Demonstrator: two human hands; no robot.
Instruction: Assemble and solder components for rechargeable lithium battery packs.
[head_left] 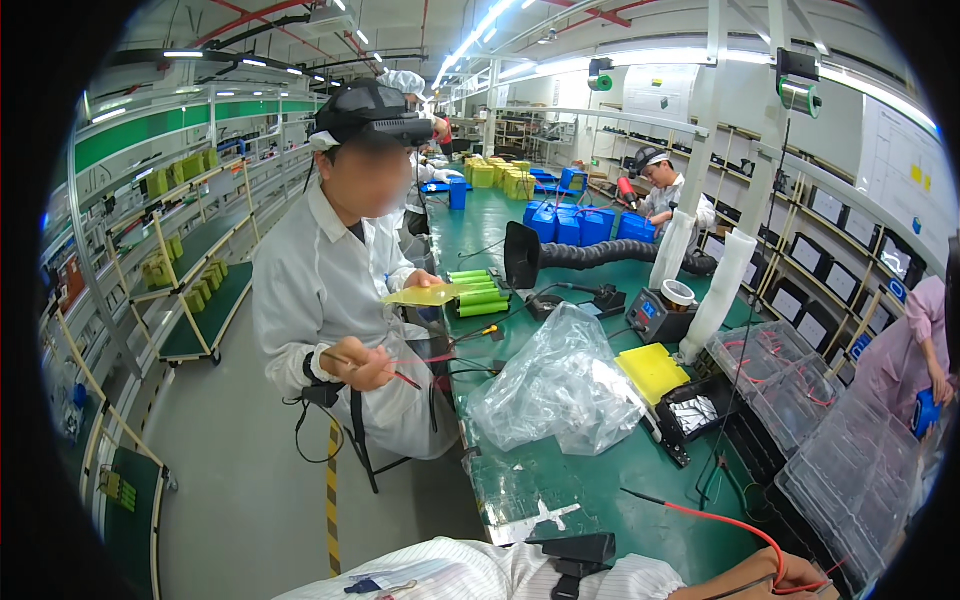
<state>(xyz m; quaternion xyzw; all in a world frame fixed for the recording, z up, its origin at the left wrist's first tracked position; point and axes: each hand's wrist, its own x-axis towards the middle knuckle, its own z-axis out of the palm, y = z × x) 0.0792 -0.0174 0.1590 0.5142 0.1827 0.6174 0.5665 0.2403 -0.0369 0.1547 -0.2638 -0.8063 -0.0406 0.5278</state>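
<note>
My left forearm in a white sleeve crosses the lower edge toward the right, with a black strap at the wrist. At its end is my left hand [765, 574], partly cut off by the lower edge, with bent fingers closed around a red cable [735, 522]. The cable arches up from the fingers and runs left over the green bench, ending in a thin black tip. A thinner red wire shows beside the fingers. My right hand is out of view. Nearest the cable are a black tray with silvery strips [693, 413] and clear compartment boxes [835, 480].
A crumpled clear plastic bag [560, 385] lies on the green bench [610, 490], beside a yellow sheet stack [652, 373]. Behind stand a soldering station [660, 318] and a black fume hose [600, 256]. A seated co-worker [345, 260] at left holds a yellow sheet and wires near green cells [480, 292].
</note>
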